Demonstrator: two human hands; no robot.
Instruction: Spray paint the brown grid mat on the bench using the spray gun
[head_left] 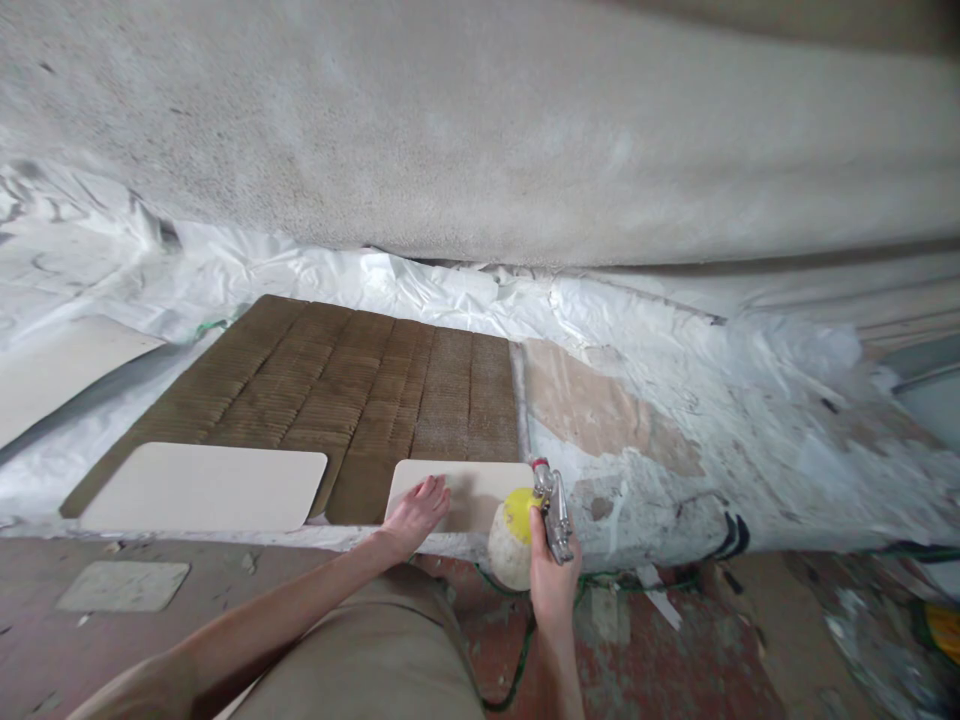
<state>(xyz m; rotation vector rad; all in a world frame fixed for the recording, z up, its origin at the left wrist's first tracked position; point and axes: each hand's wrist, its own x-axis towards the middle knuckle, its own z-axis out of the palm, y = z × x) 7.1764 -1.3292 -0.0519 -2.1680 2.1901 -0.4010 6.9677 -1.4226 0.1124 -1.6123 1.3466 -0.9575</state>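
My right hand is wrapped round the handle of a metal spray gun. The gun has a yellow-lidded, stained whitish cup on its left side, and its nozzle end points away from me. My left hand rests with its fingers on a pale rounded panel near the table's front edge. The cup and gun cover part of that panel's right end. Under and beyond it lies a brown ribbed sheet of joined strips; the strips at right look whitish and speckled. A second pale rounded panel lies on the sheet's left front.
Wrinkled white plastic sheeting covers the table, with a bare tan patch at right. A large grey sheet hangs behind. A curved pale board lies far left. A dark green hose runs below the spray gun.
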